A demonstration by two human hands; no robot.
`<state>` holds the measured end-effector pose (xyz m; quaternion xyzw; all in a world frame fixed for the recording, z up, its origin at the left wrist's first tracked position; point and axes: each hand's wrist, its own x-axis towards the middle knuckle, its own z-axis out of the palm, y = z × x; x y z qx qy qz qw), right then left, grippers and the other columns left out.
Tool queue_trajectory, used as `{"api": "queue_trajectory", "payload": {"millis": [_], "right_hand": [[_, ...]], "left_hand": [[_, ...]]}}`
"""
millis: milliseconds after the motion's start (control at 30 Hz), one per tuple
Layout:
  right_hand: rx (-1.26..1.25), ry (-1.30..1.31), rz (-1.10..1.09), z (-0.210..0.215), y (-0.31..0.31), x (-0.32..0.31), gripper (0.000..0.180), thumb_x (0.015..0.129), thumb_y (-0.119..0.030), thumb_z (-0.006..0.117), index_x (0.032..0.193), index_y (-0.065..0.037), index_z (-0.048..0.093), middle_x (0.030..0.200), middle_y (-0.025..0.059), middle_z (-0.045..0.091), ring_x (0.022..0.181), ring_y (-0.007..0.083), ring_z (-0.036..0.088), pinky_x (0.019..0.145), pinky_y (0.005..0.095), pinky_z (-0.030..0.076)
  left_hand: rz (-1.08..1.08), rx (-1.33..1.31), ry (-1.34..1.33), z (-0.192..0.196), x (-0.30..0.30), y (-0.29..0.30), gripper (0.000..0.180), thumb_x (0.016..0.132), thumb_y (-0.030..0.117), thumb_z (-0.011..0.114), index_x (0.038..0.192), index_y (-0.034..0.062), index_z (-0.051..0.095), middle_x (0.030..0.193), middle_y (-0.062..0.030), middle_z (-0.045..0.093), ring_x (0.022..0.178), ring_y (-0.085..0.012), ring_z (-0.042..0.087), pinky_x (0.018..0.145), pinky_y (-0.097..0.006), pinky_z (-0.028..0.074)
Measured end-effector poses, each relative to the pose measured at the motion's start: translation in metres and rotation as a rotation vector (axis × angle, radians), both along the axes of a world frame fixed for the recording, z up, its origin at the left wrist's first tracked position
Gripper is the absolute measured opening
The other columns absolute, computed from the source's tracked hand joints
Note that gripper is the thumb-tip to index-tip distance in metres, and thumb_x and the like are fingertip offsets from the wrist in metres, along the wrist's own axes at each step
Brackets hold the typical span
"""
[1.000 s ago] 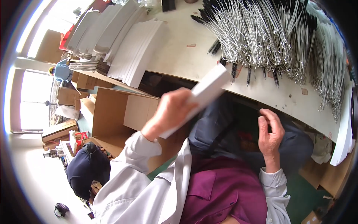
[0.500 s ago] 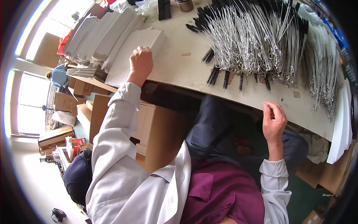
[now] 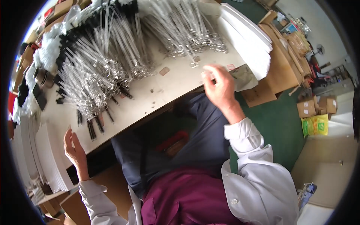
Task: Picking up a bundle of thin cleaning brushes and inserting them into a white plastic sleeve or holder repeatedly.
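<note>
My left hand (image 3: 75,152) hovers at the table's front edge, beside white cardboard sheets. Its fingers are stretched out and nothing shows in them. At the right, my right hand (image 3: 220,88) is raised near the front edge, fingers loosely bent with a gap by the thumb; I see nothing held. A large pile of wire-handled brushes (image 3: 101,71) with looped ends and black bristles covers the left and middle of the table (image 3: 142,101). Another bundle of looped wire handles (image 3: 183,28) lies farther right, beyond my right hand.
Stacked white sheets (image 3: 54,157) stand at the left end, more white sheets (image 3: 245,41) at the right end. Beyond those is an open cardboard box (image 3: 279,67). A dark cup (image 3: 45,78) and clear plastic bags lie far left. A yellow packet (image 3: 315,125) sits by small boxes.
My view has swung to the right. My left hand has come off the white sheets, its fist loosened and fingers extended. My right hand has risen over the table's right part.
</note>
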<state>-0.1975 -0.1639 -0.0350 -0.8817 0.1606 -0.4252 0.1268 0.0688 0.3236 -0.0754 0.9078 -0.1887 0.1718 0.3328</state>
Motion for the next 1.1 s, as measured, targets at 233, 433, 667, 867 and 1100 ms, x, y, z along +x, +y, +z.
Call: {"api": "queue_trajectory", "payload": {"millis": [233, 433, 667, 867, 1100], "right_hand": [[-0.231, 0.553, -0.646, 0.012, -0.133, -0.088, 0.070, 0.082, -0.017, 0.080, 0.142, 0.002, 0.051, 0.146, 0.0199, 0.049, 0.137, 0.0383, 0.045, 0.117, 0.0490, 0.035], [-0.263, 0.609, -0.649, -0.005, -0.164, -0.103, 0.069, 0.082, -0.017, 0.081, 0.142, 0.001, 0.052, 0.144, 0.0175, 0.051, 0.134, 0.0365, 0.047, 0.115, 0.0475, 0.037], [-0.368, 0.572, -0.652, -0.016, -0.177, -0.106, 0.061, 0.083, -0.014, 0.077, 0.138, 0.001, 0.054, 0.139, 0.0173, 0.054, 0.131, 0.0367, 0.050, 0.112, 0.0477, 0.039], [-0.342, 0.532, -0.642, -0.006, -0.173, -0.105, 0.059, 0.081, -0.010, 0.075, 0.136, 0.001, 0.055, 0.139, 0.0175, 0.053, 0.129, 0.0369, 0.050, 0.111, 0.0490, 0.040], [-0.302, 0.409, -0.680, 0.013, -0.171, -0.112, 0.060, 0.078, -0.008, 0.076, 0.134, 0.001, 0.056, 0.138, 0.0177, 0.055, 0.125, 0.0388, 0.053, 0.108, 0.0461, 0.044]], "left_hand": [[0.108, -0.075, -0.078, -0.025, 0.001, -0.005, 0.035, 0.105, 0.024, 0.059, 0.129, 0.0006, 0.068, 0.122, -0.0145, 0.071, 0.110, -0.0258, 0.068, 0.099, -0.037, 0.051], [0.120, 0.004, -0.149, -0.030, 0.009, 0.003, 0.034, 0.105, 0.024, 0.059, 0.128, 0.0004, 0.068, 0.128, -0.0158, 0.069, 0.115, -0.0294, 0.066, 0.102, -0.038, 0.050], [0.112, 0.014, -0.163, -0.030, 0.007, -0.001, 0.033, 0.105, 0.023, 0.058, 0.126, -0.0002, 0.068, 0.128, -0.0165, 0.069, 0.116, -0.0316, 0.066, 0.102, -0.040, 0.051], [0.109, 0.036, -0.224, -0.032, 0.007, 0.001, 0.032, 0.105, 0.023, 0.058, 0.125, -0.0005, 0.069, 0.127, -0.0168, 0.070, 0.115, -0.0315, 0.067, 0.101, -0.040, 0.051], [0.117, 0.011, -0.236, -0.034, 0.006, -0.004, 0.032, 0.105, 0.022, 0.059, 0.125, -0.0008, 0.069, 0.126, -0.0162, 0.070, 0.115, -0.0309, 0.066, 0.101, -0.039, 0.051]]}}
